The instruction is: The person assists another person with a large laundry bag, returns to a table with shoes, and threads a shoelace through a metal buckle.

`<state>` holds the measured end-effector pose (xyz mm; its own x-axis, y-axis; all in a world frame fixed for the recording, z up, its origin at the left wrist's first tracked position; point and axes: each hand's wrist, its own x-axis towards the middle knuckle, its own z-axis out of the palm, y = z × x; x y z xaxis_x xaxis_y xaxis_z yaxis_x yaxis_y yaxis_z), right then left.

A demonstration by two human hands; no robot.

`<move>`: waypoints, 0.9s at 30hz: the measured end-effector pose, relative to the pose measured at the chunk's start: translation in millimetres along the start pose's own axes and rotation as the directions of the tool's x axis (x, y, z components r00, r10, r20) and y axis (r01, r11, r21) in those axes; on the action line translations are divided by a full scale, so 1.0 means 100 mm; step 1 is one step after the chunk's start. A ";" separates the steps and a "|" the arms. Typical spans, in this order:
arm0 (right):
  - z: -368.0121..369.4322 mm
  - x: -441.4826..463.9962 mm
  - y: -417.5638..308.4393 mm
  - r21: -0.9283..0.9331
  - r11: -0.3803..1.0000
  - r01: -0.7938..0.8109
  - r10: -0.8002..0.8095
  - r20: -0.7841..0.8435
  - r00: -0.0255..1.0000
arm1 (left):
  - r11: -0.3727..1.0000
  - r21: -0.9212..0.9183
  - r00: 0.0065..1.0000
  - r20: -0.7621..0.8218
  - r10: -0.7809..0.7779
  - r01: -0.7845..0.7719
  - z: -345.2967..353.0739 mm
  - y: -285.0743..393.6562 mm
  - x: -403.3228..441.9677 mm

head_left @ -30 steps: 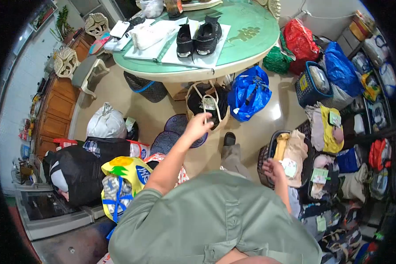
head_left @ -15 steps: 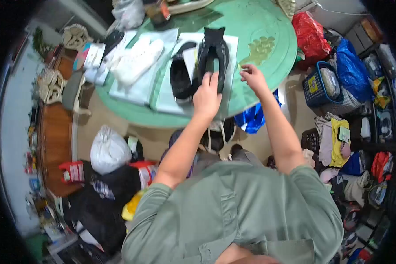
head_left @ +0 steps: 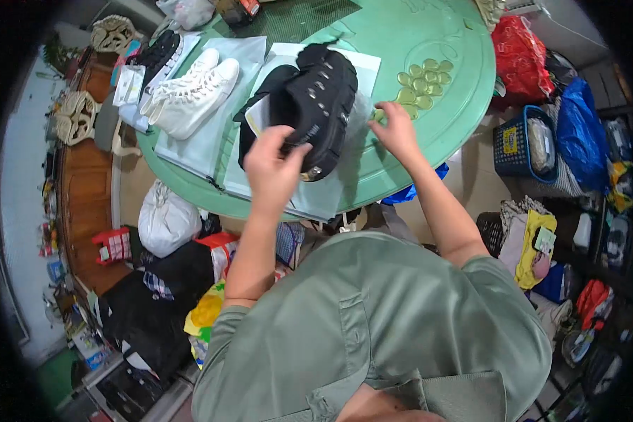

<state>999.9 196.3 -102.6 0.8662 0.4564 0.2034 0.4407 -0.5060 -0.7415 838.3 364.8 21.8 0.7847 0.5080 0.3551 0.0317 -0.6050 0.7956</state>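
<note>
My left hand (head_left: 273,165) grips a black shoe (head_left: 325,105) by its collar at the heel end. The shoe is tipped onto its side, so its studded side and thick sole edge show. Under and beside it, partly hidden, sits a second black shoe (head_left: 250,116) with a pale card or paper (head_left: 258,116) at its opening. Both are over white sheets (head_left: 316,200) on the green table (head_left: 260,204). To the right, my right hand (head_left: 397,131) is held over the table with thumb and index finger close together. A tiny yellowish thing seems to show at the fingertips; I cannot make it out.
White lace-up shoes (head_left: 193,98) lie on another wrapping sheet at left, beyond them a black shoe (head_left: 160,58). A golden grape pattern (head_left: 425,83) decorates the tabletop. Bags and a blue basket (head_left: 506,151) stand at right; a white sack (head_left: 167,219) is on the floor at left.
The black shoe, flat before, is now tilted and turned, held in my left hand, which has moved left. My right hand has shifted slightly left and down. The view has shifted a little.
</note>
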 end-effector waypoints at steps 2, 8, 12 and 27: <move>-0.01 0.09 -0.20 -0.260 0.953 0.157 -0.152 0.040 0.988 | 0.918 -0.340 0.978 0.024 -0.209 0.205 -0.09 0.20 0.13; 0.30 0.17 -0.26 -0.275 0.884 0.378 -0.257 0.391 0.884 | 0.935 -0.351 0.983 -0.145 -0.108 0.051 -0.24 0.68 0.50; 0.22 0.02 -0.19 0.168 0.860 0.482 -0.507 0.390 0.768 | 0.948 -0.316 0.982 -0.188 -0.021 -0.040 -0.15 0.75 0.66; -0.04 -0.04 -0.25 0.379 0.924 0.042 -0.244 0.504 0.829 | 0.897 -0.384 0.972 0.009 -0.235 0.220 0.43 0.36 0.64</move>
<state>986.8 204.6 -82.7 0.4914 0.8705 0.0272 0.3543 -0.1713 -0.9193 916.4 349.4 51.9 0.7612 0.6300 0.1540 -0.0367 -0.1953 0.9801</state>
